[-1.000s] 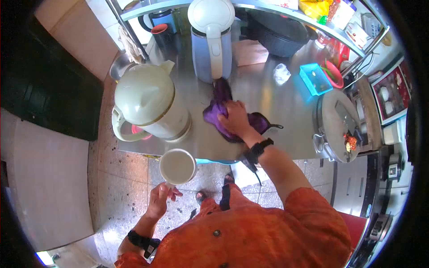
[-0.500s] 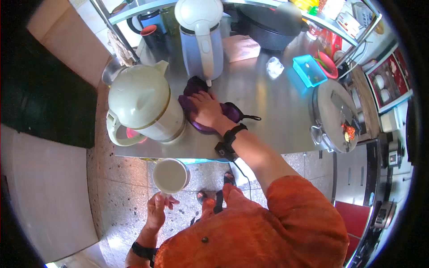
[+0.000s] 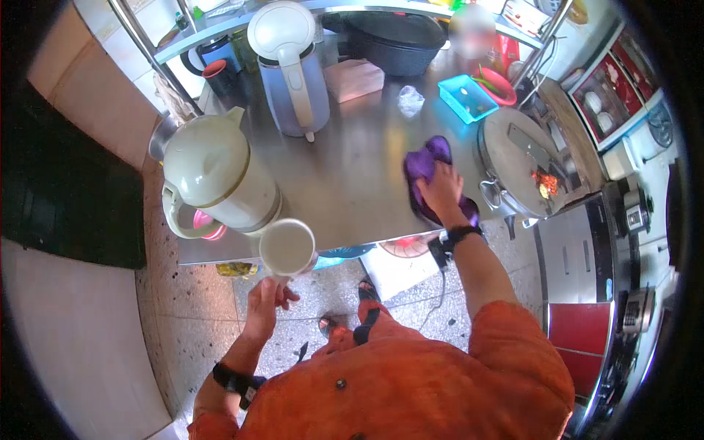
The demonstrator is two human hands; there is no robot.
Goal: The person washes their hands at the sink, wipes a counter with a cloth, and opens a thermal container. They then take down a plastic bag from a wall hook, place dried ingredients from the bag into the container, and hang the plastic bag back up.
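Note:
My left hand is closed on the handle of a pale mug, held upright at the table's front edge. Light-coloured contents or a pale inside show in the mug; I cannot tell which. Under my right hand a bunched purple cloth lies on the steel table, gripped by the fingers. A cream thermos jug stands just behind and left of the mug. Farther back is an electric kettle with a white lid and handle.
A round chopping board with a cleaver and chopped red food sits right of the cloth. Behind are a blue basket, a pink bowl, a crumpled plastic bag, a tissue pack and a black pot.
My right hand has slid the purple cloth rightward across the table, from beside the kettle to near the chopping board. The mug has come up closer to the table edge. The view has shifted.

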